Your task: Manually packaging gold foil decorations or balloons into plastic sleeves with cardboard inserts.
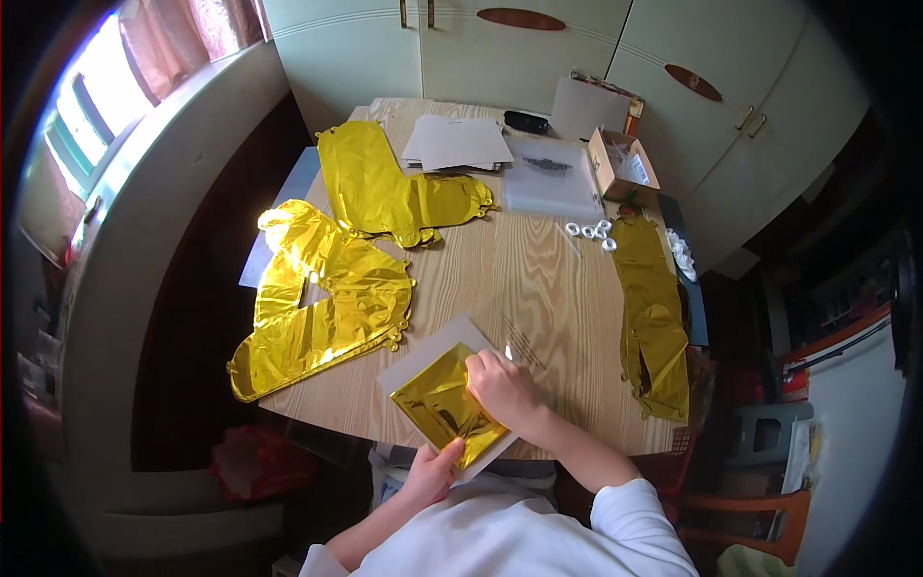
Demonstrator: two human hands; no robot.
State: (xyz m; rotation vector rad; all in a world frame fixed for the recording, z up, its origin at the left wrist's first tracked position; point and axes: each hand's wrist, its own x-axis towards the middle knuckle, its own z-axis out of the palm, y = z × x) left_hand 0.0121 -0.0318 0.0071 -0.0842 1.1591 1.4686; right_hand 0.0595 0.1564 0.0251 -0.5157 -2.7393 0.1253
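A gold foil balloon, folded into a flat packet, lies on a pale grey sheet at the table's near edge. My left hand grips the packet's lower corner with the sheet, thumb on top. On the packet's right side is my right hand, its fingers curled closed on the foil; their tips are partly hidden. What seems to be a clear plastic bag lies just beyond my right hand.
Flat gold foil balloons cover the left side; another hangs over the right edge. Far back are white sheets, a clear plastic sleeve pile, a small box and several white rings.
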